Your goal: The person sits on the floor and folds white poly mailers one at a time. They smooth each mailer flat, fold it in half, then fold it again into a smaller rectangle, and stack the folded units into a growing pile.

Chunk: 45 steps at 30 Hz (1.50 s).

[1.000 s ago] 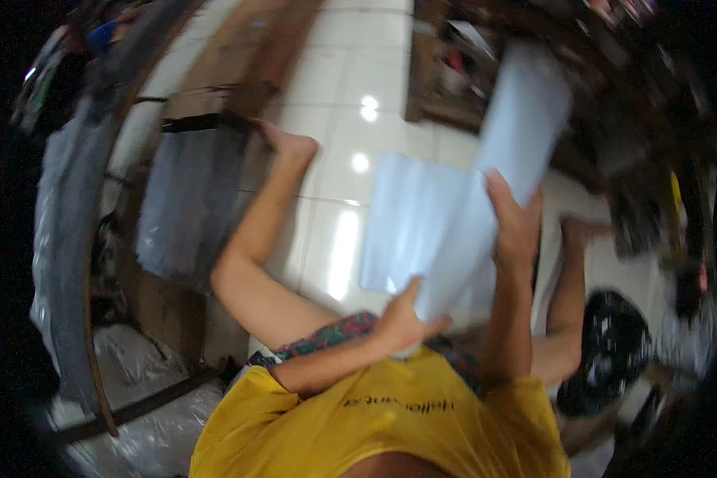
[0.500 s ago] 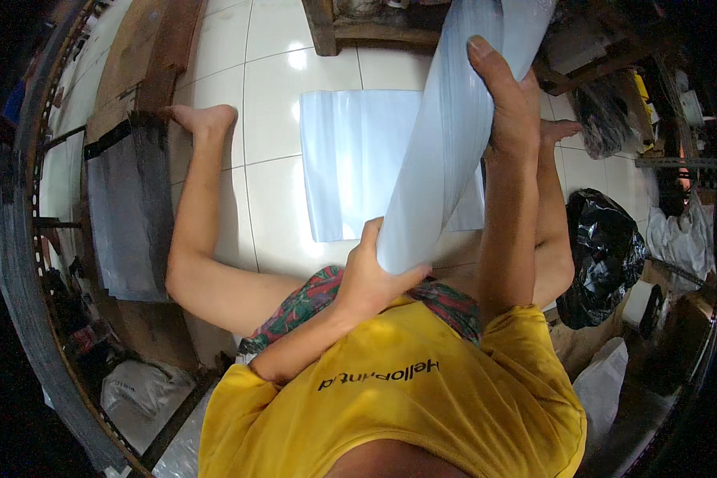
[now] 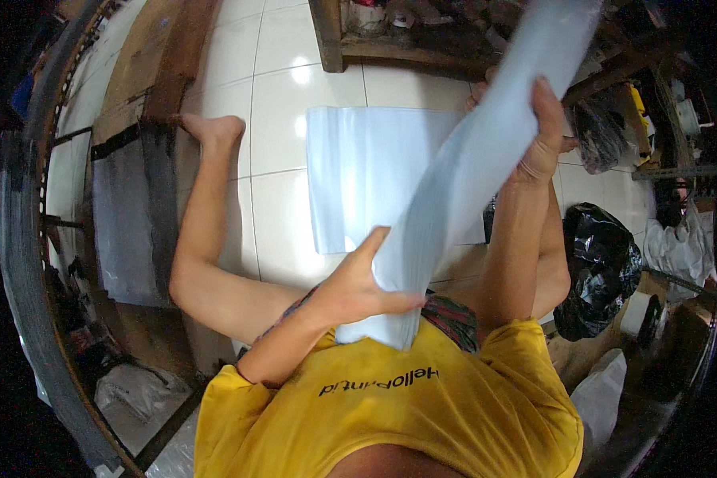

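Pale curled bundle [image 3: 466, 179], centre to upper right of frame: left hand [image 3: 350, 288] grips its lower part, right hand [image 3: 540, 143] holds it higher. Pale sheeting [image 3: 366, 167], centre: lies on tiled floor [image 3: 279, 211].

Held sheets [image 3: 474, 179] now jut past the left grip [image 3: 354, 285].

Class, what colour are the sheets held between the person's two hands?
The held sheets are pale bluish-grey, best seen in the head view.

The left hand [image 3: 349, 288] and right hand [image 3: 538, 150] hold curled pale sheeting [image 3: 466, 179] above flatter sheeting [image 3: 362, 171] on floor tiles [image 3: 280, 199].
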### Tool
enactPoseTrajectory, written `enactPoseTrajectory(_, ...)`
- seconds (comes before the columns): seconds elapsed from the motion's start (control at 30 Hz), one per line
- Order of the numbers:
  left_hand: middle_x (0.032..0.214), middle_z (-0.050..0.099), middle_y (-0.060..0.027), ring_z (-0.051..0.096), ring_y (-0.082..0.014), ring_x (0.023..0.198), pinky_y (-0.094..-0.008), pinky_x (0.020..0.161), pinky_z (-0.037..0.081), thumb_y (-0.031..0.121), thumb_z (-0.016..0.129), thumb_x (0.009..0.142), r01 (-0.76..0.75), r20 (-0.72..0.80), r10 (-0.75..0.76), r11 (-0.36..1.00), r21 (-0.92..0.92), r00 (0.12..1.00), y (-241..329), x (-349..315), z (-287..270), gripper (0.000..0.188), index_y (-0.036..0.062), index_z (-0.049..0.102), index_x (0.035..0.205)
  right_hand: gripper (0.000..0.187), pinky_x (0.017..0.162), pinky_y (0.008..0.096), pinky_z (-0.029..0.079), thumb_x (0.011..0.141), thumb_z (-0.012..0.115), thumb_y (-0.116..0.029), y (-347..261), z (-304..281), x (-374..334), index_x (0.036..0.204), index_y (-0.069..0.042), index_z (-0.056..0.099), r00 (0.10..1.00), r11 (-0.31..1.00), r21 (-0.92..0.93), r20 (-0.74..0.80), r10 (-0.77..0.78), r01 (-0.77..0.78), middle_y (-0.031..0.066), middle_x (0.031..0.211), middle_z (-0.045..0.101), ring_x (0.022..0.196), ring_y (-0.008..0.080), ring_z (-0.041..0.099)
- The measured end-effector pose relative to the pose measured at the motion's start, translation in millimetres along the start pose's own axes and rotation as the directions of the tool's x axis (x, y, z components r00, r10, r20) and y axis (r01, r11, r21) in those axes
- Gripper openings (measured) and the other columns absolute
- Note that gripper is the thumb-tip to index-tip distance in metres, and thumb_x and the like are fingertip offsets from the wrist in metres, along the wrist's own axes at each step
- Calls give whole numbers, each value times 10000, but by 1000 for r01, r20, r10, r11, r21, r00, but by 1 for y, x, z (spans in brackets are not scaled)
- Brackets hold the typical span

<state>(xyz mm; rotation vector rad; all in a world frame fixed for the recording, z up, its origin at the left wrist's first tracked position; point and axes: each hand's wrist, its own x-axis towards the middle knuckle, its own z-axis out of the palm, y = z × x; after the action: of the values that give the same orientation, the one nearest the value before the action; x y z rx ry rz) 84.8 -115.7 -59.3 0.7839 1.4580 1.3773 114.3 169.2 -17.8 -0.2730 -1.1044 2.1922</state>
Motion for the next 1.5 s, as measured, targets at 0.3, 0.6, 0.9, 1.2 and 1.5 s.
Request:
enactPoseTrajectory(0.3, 1168, 683, -130, 649, -233, 1067, -368, 931, 519, 197, 880, 712, 117, 485, 11, 966, -232, 875, -34, 40, -25, 792, -25, 492, 1366, 997, 946, 454, 498, 797, 790, -574, -11, 56, -13, 1494, -14, 347, 892, 990, 135, 452, -23, -44, 224, 1369, 481, 1140, 332, 575)
enactPoseTrajectory(0.6, 1193, 669, -226, 658, -345, 1107, -399, 969, 506, 315, 868, 732, 63, -148, -21, 958, 281, 989, -23, 21, 35, 927, -33, 377, 1437, 800, 774, 325, 515, 835, 775, -421, -16, 19, -10, 1406, 34, 450, 985, 918, -397, -148, -87, 21, 124, 1122, 598, 915, 239, 612)
enactPoseTrajectory(0.9, 1232, 642, -146, 594, -242, 1158, -366, 1009, 466, 264, 887, 734, 207, 550, -120, 974, -98, 827, -31, 55, -5, 836, -9, 472, 1406, 842, 911, 512, 572, 828, 782, -462, -49, 19, 2, 1450, -17, 430, 913, 995, 92, 408, -16, -23, 236, 1316, 574, 1089, 372, 634)
enactPoseTrajectory(1.2, 1278, 595, -142, 533, -246, 1211, -351, 1034, 426, 225, 900, 708, 320, 683, -99, 925, -203, 723, -57, 41, -3, 891, -42, 444, 1425, 421, 956, 393, 521, 971, 649, -370, -200, 5, 84, 1265, -70, 627, 889, 933, -72, 338, -310, 353, 134, 1222, 677, 1096, 254, 650)
enactPoseTrajectory(1.5, 1108, 689, -174, 671, -293, 1040, -413, 934, 526, 233, 908, 665, 447, 722, 49, 755, -480, 691, -88, 54, -5, 784, -35, 542, 1305, 958, 1084, 539, 462, 816, 725, -617, -20, 28, -45, 1476, -10, 385, 935, 947, -189, 192, 297, -262, 227, 1356, 557, 1240, 378, 582)
